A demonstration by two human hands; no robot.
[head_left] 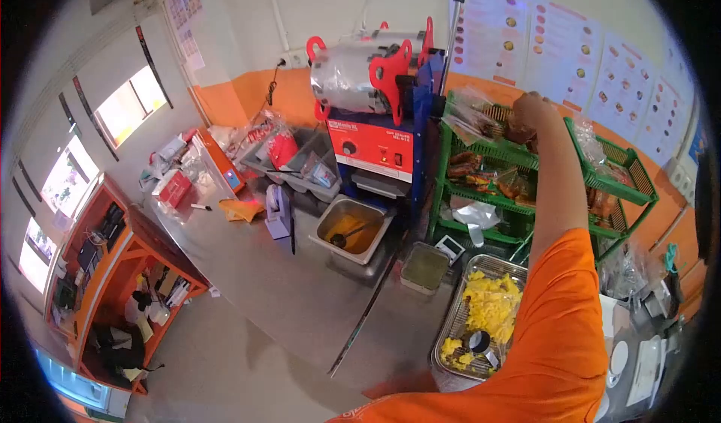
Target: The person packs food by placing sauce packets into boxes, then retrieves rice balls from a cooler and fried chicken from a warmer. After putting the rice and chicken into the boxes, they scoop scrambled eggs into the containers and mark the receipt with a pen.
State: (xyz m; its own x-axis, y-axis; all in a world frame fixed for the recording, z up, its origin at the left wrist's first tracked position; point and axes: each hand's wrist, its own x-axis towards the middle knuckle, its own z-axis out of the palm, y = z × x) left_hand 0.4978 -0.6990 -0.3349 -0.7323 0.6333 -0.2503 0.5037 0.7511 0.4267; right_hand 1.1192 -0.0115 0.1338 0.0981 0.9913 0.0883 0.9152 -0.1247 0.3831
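Reaching up to the rack at the wall, the right hand [530, 115] is dipping over the uppermost green plastic basket [492, 147], its fingers bending downward among the contents; whether they are pinching anything, I cannot tell. Crumpled clear plastic bags [472, 108] are lying in that basket, just beside the hand. An arm in a bright orange short sleeve [559, 303] is stretching across the right part of the view. Beneath the upper basket, a lower green plastic basket [496, 198] is holding brown items in clear wrapping [467, 171].

On the metal counter [248, 254], a rectangular silver metal tray [448, 331] is sitting below the rack, carrying lumpy bright yellow food [488, 303] and a small dark round object [478, 340]. Near it, a small rectangular container with a dull green top [426, 267] is resting beside a white-edged dark square object [451, 249]. Farther left, a deep rectangular steel pan [339, 251] is holding orange-brown liquid [364, 235], with a dark ladle [339, 239] dipping in. Behind the pan, a red-fronted machine with a silver cylindrical top [368, 149] is standing left of the rack.
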